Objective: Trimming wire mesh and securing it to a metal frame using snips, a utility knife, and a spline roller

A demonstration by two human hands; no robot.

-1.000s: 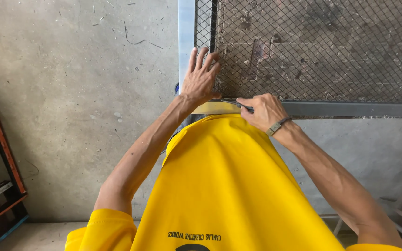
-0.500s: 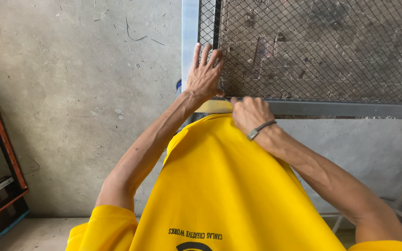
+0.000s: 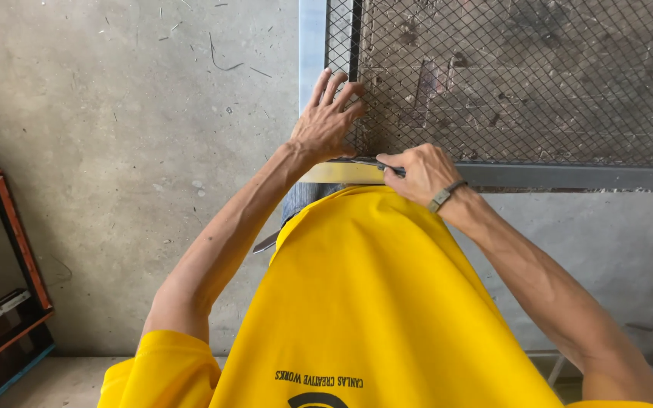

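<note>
Right now the left hand (image 3: 325,125) lies flat and open on the wire mesh panel (image 3: 523,83), in the upper middle of the frame, with its fingers (image 3: 339,87) spread over the corner where the mesh meets its dark frame edge. It presses on the mesh and grips nothing. Just to its right, the right hand (image 3: 419,172) is curled shut around a small thin tool (image 3: 368,162) — only a dark tip pokes out to the left, so what kind of tool it is cannot be told. That tip sits right on the grey metal bar (image 3: 568,177) that runs along the bottom of the mesh, close under the left hand. A grey band (image 3: 444,196) is on the right wrist.

It looks like the step in hand is working the tool along the bottom edge of the mesh while the other hand keeps the panel from moving. A next move would likely call for a steady push with the flat hand, and for the tool tip to stay on the line where mesh and bar meet — a slip could jab the fingers nearby.

Below, the yellow shirt (image 3: 372,302) fills the lower middle, the concrete floor (image 3: 115,136) is on the left, and a dark rack with an orange frame (image 3: 9,249) stands at the lower left
</note>
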